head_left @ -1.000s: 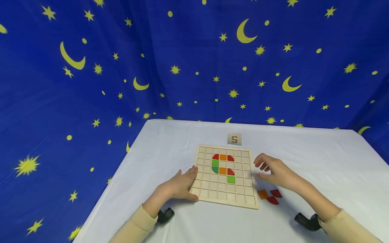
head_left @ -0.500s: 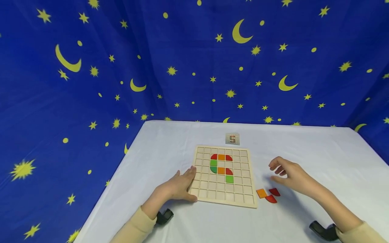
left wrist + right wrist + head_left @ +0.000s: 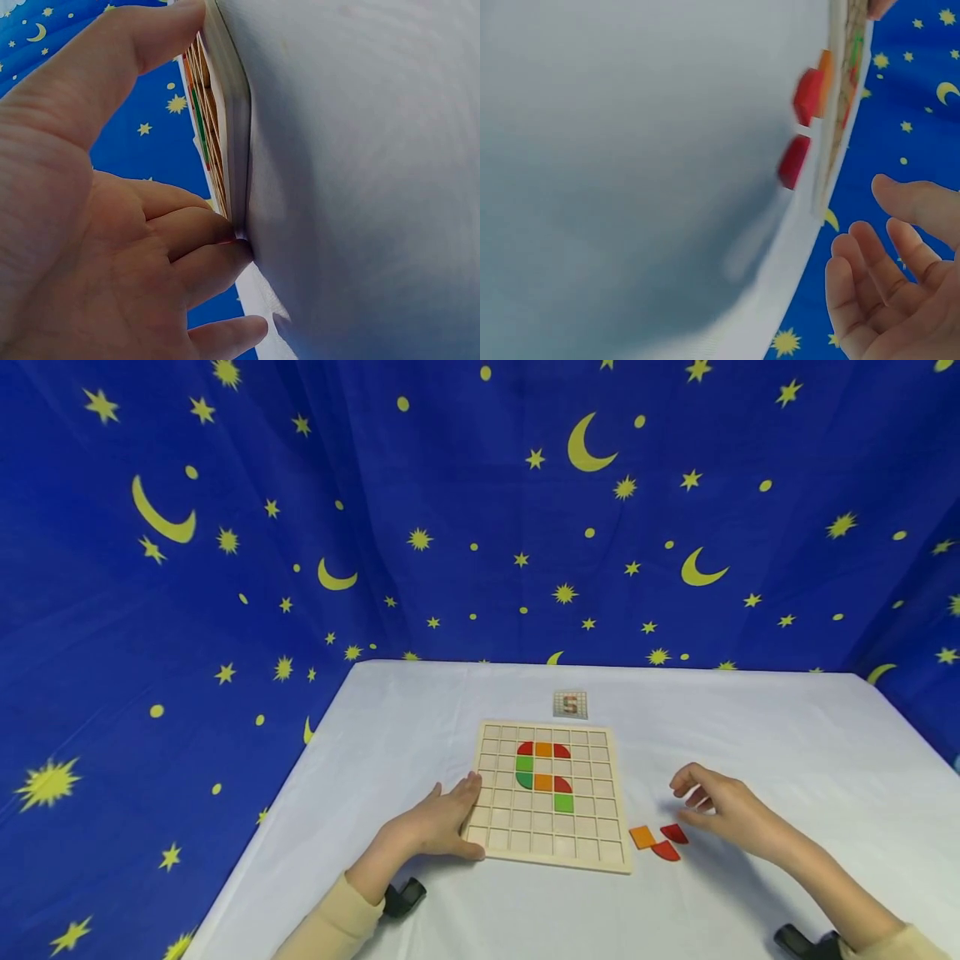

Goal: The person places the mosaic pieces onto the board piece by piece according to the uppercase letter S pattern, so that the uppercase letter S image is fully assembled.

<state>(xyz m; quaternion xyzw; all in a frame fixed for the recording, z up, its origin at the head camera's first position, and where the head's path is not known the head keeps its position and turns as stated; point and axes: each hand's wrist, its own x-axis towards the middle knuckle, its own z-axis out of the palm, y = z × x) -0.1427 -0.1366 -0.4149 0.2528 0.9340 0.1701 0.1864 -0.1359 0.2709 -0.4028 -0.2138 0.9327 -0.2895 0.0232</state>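
Note:
A wooden grid board [image 3: 517,843] lies flat on the table, with several red, orange and green tiles set in its cells. My left hand [image 3: 435,825] rests against the board's left edge, fingers and thumb spread along it; the left wrist view shows the thumb and fingertips touching the rim [image 3: 238,142]. To the right of the board my right hand [image 3: 731,810] hovers above the cloth, fingers loosely bent, nothing in them. Near it lie an orange square tile [image 3: 642,837] and two red quarter-round tiles, one nearer [image 3: 666,851] and one farther [image 3: 674,833].
Behind the board lies a small card [image 3: 570,704] printed with a grid and an S-like figure. The table wears a white cloth [image 3: 420,710]. A blue curtain [image 3: 450,485] with yellow moons and stars hangs behind and at the sides.
My right hand has drawn away from the board's right edge, moving right and slightly nearer. The left hand stays at the board. The whole head view has shifted a little.

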